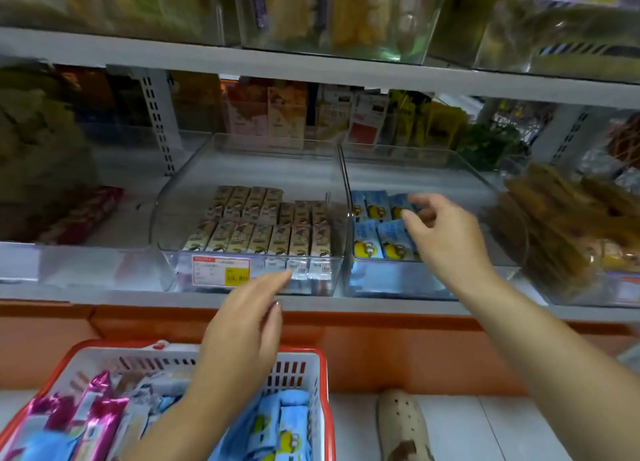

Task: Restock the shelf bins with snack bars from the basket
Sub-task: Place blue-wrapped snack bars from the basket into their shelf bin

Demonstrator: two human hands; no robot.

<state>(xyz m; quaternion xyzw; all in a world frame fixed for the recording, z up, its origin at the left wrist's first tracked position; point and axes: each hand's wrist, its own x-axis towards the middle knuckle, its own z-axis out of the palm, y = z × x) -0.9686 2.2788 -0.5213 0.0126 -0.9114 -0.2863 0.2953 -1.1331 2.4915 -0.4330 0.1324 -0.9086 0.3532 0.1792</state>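
Low at the left, a white basket with a red rim [313, 356] sits on the floor in front of the shelf, holding pink-wrapped bars [93, 412] and blue snack bars [277, 426] printed with a yellow cartoon figure. The left hand [246, 325] hovers above the basket's far edge, fingers extended and relaxed, grasping nothing; its fingertips reach the front of the left clear bin [164, 225]. That bin holds neat rows of beige-wrapped bars [259, 225] and carries a price label [221, 270] on its front. Just beside it, the right clear bin [433, 173] contains two short rows of blue bars [375, 232]. The right hand [446, 238] is inside this bin, fingers and thumb bent over those bars; whether it pinches one cannot be told. Below, a beige perforated shoe [401, 426] rests on the floor. Farther right, brown packets [554, 225] fill a neighbouring bin.
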